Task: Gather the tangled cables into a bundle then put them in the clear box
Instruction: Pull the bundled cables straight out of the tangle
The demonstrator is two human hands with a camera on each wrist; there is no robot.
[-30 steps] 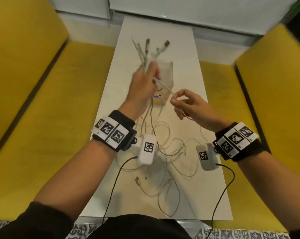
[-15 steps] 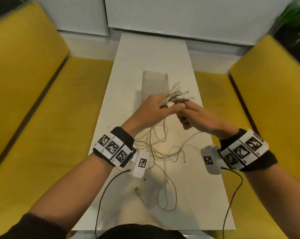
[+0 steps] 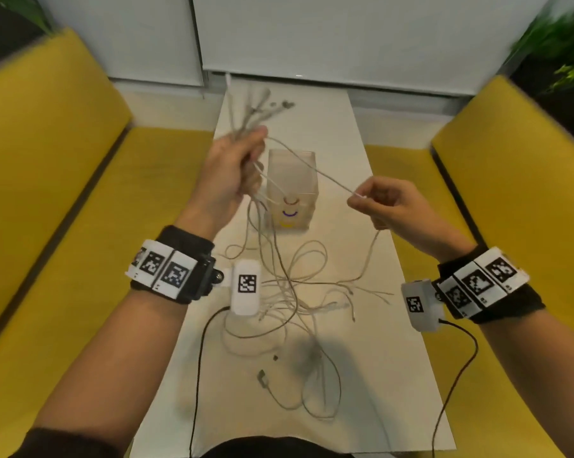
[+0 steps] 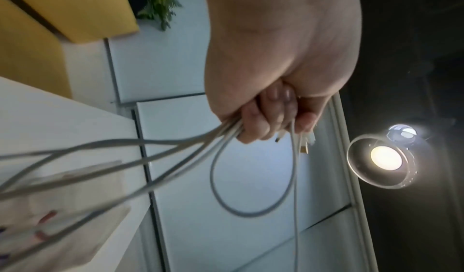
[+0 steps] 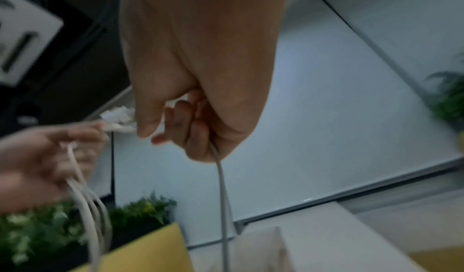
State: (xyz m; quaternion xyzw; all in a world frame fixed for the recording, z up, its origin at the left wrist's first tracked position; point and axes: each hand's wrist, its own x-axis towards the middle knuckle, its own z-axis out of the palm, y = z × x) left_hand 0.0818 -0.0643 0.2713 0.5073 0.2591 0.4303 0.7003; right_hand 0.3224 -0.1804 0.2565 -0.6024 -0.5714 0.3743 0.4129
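Gathering stage: cable ends collected, clear box [image 3: 292, 190] empty.
Left hand [image 3: 228, 170] grips several cables [image 3: 279, 292]; right hand [image 3: 389, 201] pinches one strand; most loops remain on the counter [image 3: 361, 375].

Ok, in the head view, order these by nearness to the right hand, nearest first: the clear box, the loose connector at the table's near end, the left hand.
1. Clear box: just left of the right hand.
2. Left hand: beyond the box, gripping the cables.
3. Loose connector: far below, on the table near the person.
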